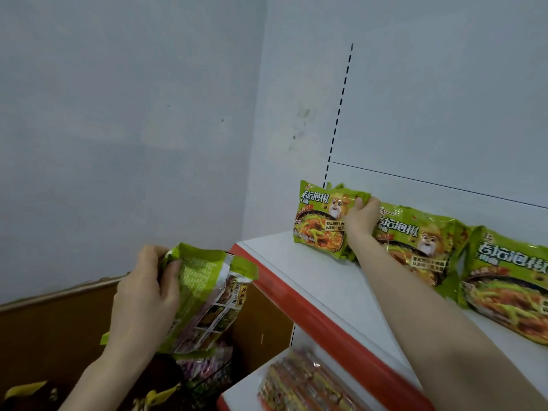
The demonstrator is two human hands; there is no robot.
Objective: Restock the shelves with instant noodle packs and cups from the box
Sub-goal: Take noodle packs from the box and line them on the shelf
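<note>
The right hand grips the upper right corner of a green noodle pack, fingers curled over its top edge. The pack stands at the left end of the upper shelf. The left hand clasps a second green pack above the cardboard box. The right forearm partly covers the neighbouring pack. The box contents are dark and indistinct.
</note>
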